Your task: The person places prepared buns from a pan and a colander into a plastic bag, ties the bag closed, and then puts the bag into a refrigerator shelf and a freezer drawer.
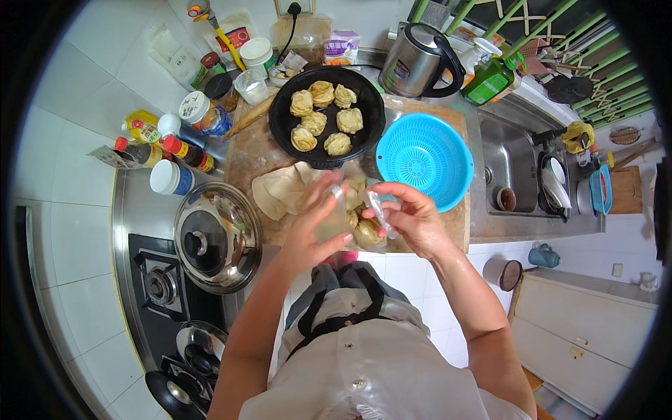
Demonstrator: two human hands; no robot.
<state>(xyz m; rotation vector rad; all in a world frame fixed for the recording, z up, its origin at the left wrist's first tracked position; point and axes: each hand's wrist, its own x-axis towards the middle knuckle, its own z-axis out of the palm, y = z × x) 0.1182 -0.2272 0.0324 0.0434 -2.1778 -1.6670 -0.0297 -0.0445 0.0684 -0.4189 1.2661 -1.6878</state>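
Note:
My right hand (pixel 412 218) pinches the gathered edge of a clear plastic bag (pixel 382 212) between thumb and fingers. Through the film show pale yellowish dough rolls (pixel 367 229) and other pale pieces; the film blurs their outlines. On the bag's other side is my left hand (pixel 317 226), blurred, thumb and fingers spread against the film; whether it grips the plastic cannot be told. Flattened, folded pieces of dough (pixel 281 191) lie left of the bag on a wooden board (pixel 244 157). Beyond my hands, a black round pan (pixel 328 118) holds several coiled dough rolls (pixel 315 124).
A blue plastic colander (pixel 428 163) stands right of the pan. Left are a rolling pin (pixel 251 118), bottles and jars, a glass pot lid (pixel 218 239) and a gas burner (pixel 160 285). An electric kettle (pixel 409 63) stands behind; a steel sink (pixel 509 157) is right.

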